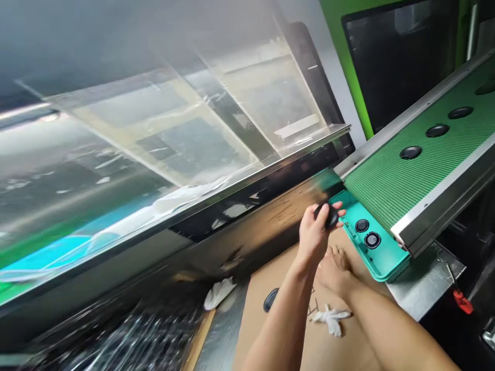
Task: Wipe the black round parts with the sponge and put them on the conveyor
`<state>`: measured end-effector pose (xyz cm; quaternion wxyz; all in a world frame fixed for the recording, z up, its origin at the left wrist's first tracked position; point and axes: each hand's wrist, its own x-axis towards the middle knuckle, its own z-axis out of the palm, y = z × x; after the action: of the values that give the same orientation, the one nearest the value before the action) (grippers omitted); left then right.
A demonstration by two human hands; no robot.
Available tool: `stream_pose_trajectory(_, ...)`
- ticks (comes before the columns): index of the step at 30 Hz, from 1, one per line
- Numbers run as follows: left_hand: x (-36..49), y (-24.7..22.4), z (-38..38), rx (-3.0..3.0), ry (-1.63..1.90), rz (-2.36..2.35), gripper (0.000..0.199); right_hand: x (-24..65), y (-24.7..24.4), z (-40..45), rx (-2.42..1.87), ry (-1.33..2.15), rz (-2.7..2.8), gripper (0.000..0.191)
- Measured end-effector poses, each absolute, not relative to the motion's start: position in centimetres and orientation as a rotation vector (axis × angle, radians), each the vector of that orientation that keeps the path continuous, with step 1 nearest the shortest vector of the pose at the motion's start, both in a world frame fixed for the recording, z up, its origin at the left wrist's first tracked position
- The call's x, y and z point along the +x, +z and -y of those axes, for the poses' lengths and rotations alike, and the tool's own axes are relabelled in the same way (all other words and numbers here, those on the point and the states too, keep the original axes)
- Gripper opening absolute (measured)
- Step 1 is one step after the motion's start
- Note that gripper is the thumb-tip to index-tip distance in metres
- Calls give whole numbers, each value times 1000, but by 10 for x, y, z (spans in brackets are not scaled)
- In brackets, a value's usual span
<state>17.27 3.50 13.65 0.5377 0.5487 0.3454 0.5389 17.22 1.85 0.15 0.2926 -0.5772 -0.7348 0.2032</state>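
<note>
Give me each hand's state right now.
Left hand: closed, holding a round black disc.
Right hand: seems open, holding nothing visible.

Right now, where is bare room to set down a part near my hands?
Cardboard below the white cloth, beside your right forearm, is free; so is the steel plate past the teal panel. Around your left hand with the black part and right hand it is crowded.

Crumpled white rags (330,319) dropped on brown cardboard (328,353); clear plastic sheeting (174,129) draped along the left; a red tag (463,302) dangling at far right.
</note>
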Motion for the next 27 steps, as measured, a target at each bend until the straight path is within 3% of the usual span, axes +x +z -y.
stream_pose_trajectory(5,51,52,-8,704,1513,-1045,39,172,3,-21,-1688,351,1988,26)
stream_pose_trajectory(7,29,23,-4,529,1505,-1024,47,172,4,-22,-1646,308,1911,27)
stream_pose_trajectory(10,24,-4,-4,372,1489,-899,41,166,4,-24,-1533,360,1837,35)
stream_pose_trajectory(13,30,-11,-7,335,1477,-732,32,149,3,-14,-1421,430,1825,42)
stream_pose_trajectory(18,24,-7,-4,291,1365,-586,40,121,6,13,-1308,320,2069,26)
stream_pose_trajectory(27,23,-6,-8,204,1316,-521,42,121,15,3,-1359,108,2229,37)
